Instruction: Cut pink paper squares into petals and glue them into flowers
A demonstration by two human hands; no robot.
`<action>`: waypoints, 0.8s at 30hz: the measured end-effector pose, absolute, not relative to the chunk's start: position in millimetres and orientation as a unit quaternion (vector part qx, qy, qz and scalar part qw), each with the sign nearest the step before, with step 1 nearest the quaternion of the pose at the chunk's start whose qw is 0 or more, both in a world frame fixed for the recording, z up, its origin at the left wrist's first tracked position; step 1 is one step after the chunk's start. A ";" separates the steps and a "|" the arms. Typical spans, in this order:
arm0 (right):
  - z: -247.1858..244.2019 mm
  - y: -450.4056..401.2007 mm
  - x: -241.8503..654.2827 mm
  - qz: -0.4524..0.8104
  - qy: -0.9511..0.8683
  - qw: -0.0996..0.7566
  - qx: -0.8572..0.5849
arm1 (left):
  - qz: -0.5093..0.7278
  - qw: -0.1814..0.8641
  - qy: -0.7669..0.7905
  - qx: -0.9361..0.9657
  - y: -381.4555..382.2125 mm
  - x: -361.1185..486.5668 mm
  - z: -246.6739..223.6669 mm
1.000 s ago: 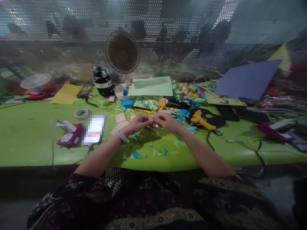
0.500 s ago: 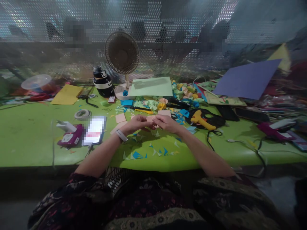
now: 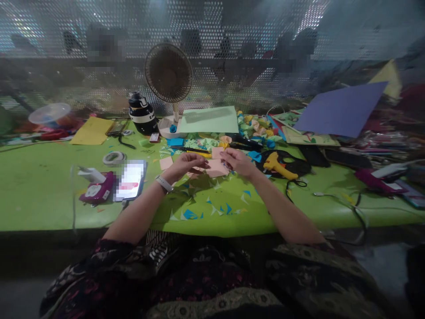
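My right hand point(image 3: 239, 163) pinches a small pink paper square point(image 3: 217, 153) by its right edge, above the green table. My left hand point(image 3: 188, 165) is to the left of it, fingers bent together over pink paper; whatever lies between its fingertips is too small to make out. Under and between the hands lies a larger patch of pink paper point(image 3: 216, 168). One more pink square point(image 3: 166, 163) rests beside my left hand. Blue and pale paper scraps point(image 3: 191, 215) are scattered nearer the table's front edge.
A phone point(image 3: 131, 179) and a purple device point(image 3: 96, 188) lie left. Behind stand a fan point(image 3: 168, 73) and a black bottle point(image 3: 142, 116). A yellow glue gun point(image 3: 280, 166) is right of my right hand. Crumpled paper pieces point(image 3: 257, 128) are heaped behind, near a purple sheet point(image 3: 341, 108).
My hands have moved apart. The right hand has shifted rightward with a pink square, and the left hand has drawn slightly left, uncovering pink paper between them.
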State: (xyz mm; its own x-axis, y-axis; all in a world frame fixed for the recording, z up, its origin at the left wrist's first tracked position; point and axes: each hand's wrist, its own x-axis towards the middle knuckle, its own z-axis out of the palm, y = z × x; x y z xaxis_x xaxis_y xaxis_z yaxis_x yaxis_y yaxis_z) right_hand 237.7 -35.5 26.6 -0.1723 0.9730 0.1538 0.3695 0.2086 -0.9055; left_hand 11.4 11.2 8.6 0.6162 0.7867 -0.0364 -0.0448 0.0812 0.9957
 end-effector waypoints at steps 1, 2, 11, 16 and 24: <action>24.6 -35.6 235.2 0.384 -0.667 0.397 -0.500 | 0.325 0.667 0.309 0.595 10.2 12.4 8.5; 22.8 -36.0 232.1 0.390 -0.672 0.391 -0.494 | 0.333 0.666 0.310 0.591 8.9 13.7 8.6; 35.6 -32.8 256.3 0.263 -0.691 0.320 -0.592 | 0.402 0.638 0.378 0.538 8.9 20.2 8.8; 39.8 -28.3 271.6 0.060 -0.691 0.097 -0.714 | 0.401 0.636 0.379 0.540 7.8 20.6 10.3; 38.9 -26.1 284.2 0.008 -0.659 0.064 -0.750 | 0.399 0.630 0.379 0.548 7.8 20.1 9.6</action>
State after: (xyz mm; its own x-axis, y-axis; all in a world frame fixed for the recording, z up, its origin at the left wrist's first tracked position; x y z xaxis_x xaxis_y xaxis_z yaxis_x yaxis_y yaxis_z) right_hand 284.2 -26.1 38.9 0.1321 0.9886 0.0722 0.9866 -0.1241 -0.1059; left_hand 20.1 7.8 9.6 0.3943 0.9181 -0.0408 -0.0857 0.0809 0.9930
